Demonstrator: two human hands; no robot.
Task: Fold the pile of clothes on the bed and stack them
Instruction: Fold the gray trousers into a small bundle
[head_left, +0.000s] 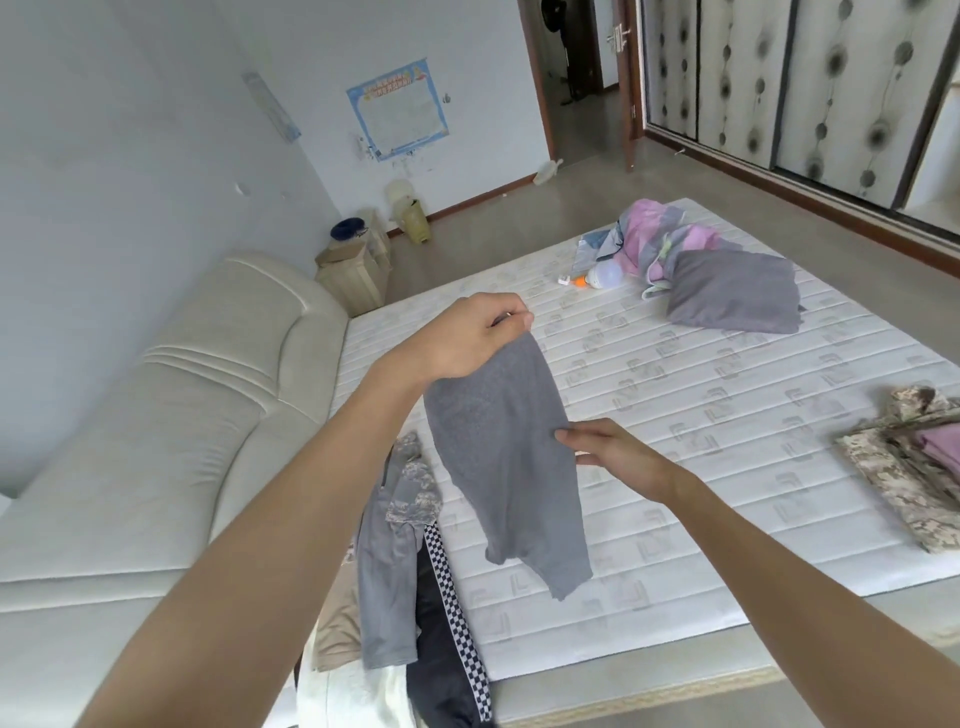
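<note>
My left hand (457, 338) pinches grey shirt (506, 457) top above the bed (727, 415) | right hand (618, 457) pinches its edge | risk: loose grip drops it onto the pile (410, 561) below

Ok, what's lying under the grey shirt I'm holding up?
Below the grey shirt, pinched by the left hand and right hand, lies bare mattress. Beside its lower edge sits the unfolded pile, including checkered-trim dark pants. Whatever lies directly behind the fabric is hidden.
</note>
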